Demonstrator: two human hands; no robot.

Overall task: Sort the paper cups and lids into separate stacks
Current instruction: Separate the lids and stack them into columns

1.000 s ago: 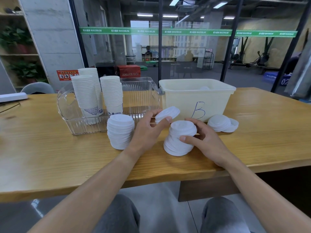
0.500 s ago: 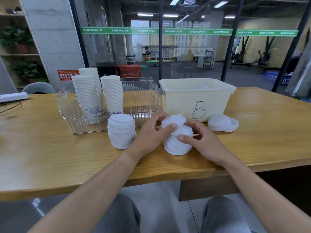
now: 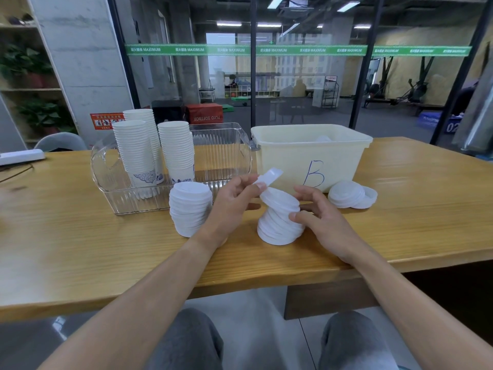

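While left hand (image 3: 229,204) pinches a blurred lid (image 3: 269,176), right hand (image 3: 317,217) grip apart, touching leaning lid stack (image 3: 280,222).

Three tall white paper cup stacks (image 3: 154,148) stand upright in a clear bin, two lid stacks (image 3: 190,210) in front.

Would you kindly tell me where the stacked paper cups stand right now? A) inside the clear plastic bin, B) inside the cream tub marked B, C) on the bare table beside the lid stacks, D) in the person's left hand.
A: the paper cups stand in tall stacks within the walls of the clear plastic bin, left of the cream tub.
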